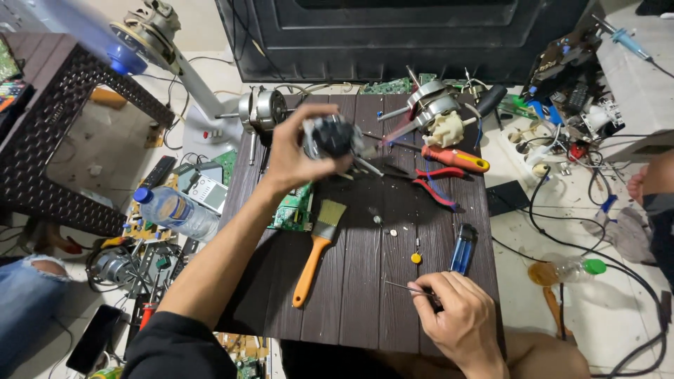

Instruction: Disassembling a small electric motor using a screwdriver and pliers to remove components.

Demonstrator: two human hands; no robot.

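Dark metal, the small motor (331,137) sat gripped in the left hand (295,156), raised above the table's (351,295) far end. The right hand (460,319) pinched a thin screwdriver (406,288) near a blue lighter (461,248). An orange-handled brush (316,254) lay between.

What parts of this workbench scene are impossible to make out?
Head view only:
- Motor: motion-blurred, and the left hand covers one side.
- Thin tool: handle buried in the right hand; its type is unclear.
- Tiny parts: too small to identify.
- Circuit board: partly under the left wrist.
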